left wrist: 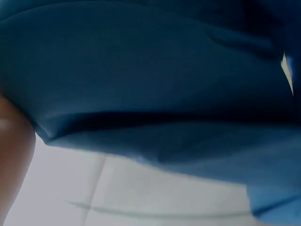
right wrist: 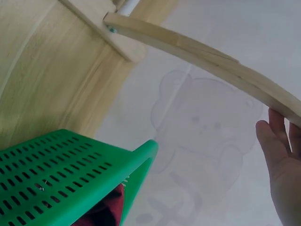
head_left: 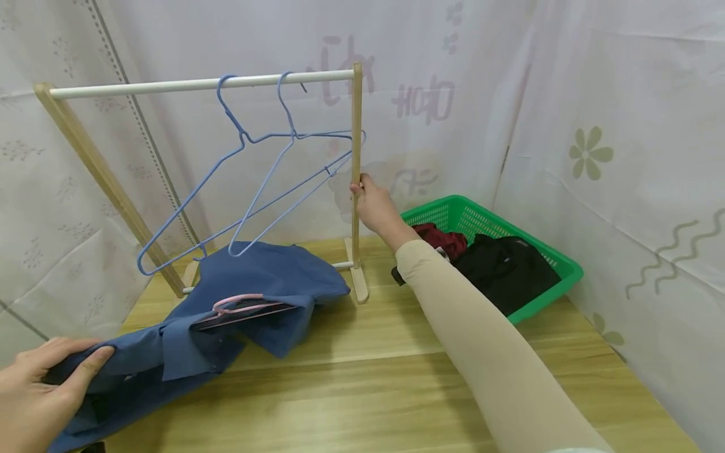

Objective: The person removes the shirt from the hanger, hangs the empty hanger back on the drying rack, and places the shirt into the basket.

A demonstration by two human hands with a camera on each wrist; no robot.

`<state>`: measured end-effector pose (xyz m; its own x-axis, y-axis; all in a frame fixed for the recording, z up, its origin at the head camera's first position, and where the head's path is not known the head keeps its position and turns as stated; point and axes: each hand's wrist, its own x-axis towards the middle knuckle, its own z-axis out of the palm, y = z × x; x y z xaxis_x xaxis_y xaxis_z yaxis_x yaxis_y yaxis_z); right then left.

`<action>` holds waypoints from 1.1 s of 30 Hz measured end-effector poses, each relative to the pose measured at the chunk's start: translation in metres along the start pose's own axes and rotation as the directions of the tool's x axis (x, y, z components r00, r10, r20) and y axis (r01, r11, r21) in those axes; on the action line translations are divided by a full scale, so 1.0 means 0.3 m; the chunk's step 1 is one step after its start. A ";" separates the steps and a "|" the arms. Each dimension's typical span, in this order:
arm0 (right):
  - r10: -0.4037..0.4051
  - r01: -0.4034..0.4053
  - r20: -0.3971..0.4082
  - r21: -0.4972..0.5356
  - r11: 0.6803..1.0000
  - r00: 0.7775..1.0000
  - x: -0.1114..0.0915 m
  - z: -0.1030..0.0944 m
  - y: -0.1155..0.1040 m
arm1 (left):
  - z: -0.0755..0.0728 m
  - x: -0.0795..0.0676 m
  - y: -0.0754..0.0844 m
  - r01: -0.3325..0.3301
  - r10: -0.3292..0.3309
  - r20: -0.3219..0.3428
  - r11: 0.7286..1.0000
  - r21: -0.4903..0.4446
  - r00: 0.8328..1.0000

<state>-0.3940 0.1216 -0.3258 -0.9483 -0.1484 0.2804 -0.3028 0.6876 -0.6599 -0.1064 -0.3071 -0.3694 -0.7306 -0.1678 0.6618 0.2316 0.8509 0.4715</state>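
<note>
1. Left hand (head_left: 48, 387) is pinching a blue garment (head_left: 192, 352) at eight o'clock, fingers closed.
2. Pink hanger (head_left: 243, 296) is poking from it.
3. Right hand (head_left: 378, 204), toward one o'clock, is wrapping fingers round the rack's post (head_left: 356, 135).

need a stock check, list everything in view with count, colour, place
table: 1, yellowish, below
curtain: count unclear, patterned white, behind
rack: 1, tan and white, on table
hangers: 2, blue, on rack
garment: 1, blue, front left
other hanger: 1, pink, partly in garment
basket: 1, green, right
clothes: count unclear, black and red, in basket
something unclear: 1, black, bottom left
sleeve: 1, beige, lower right
left hand: 1, gripping garment
right hand: 1, gripping rack
</note>
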 end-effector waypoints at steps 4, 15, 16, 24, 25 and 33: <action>-0.017 0.016 0.025 0.041 0.999 1.000 -0.007 -0.010 -0.004 | 0.034 0.011 0.028 0.080 -0.080 -0.010 0.996 0.033 0.997; 0.070 -0.058 0.228 -0.058 0.997 0.971 -0.217 -0.089 -0.127 | 0.103 0.043 0.131 0.017 -0.034 -0.143 0.993 -0.120 0.989; 0.027 -0.010 0.262 -0.063 0.998 0.965 -0.255 -0.093 -0.137 | 0.108 0.043 0.143 0.040 -0.058 -0.142 0.991 -0.129 0.988; -0.249 0.255 0.381 0.036 0.966 0.890 -0.491 -0.101 -0.158 | 0.163 0.069 0.244 0.036 -0.064 -0.110 0.970 -0.240 0.992; -0.256 0.260 0.361 0.037 0.965 0.897 -0.505 -0.104 -0.155 | 0.170 0.075 0.255 0.031 -0.059 -0.106 0.968 -0.247 0.993; -0.302 0.300 0.123 0.028 0.953 0.946 -0.584 -0.142 -0.108 | 0.212 0.114 0.326 -0.002 -0.011 -0.042 0.954 -0.301 0.999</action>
<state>-0.2141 0.1556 -0.3239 -0.8170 -0.4348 0.3787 -0.5762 0.5908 -0.5648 -0.1497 -0.1978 -0.3378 -0.7057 -0.1983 0.6802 0.4154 0.6620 0.6239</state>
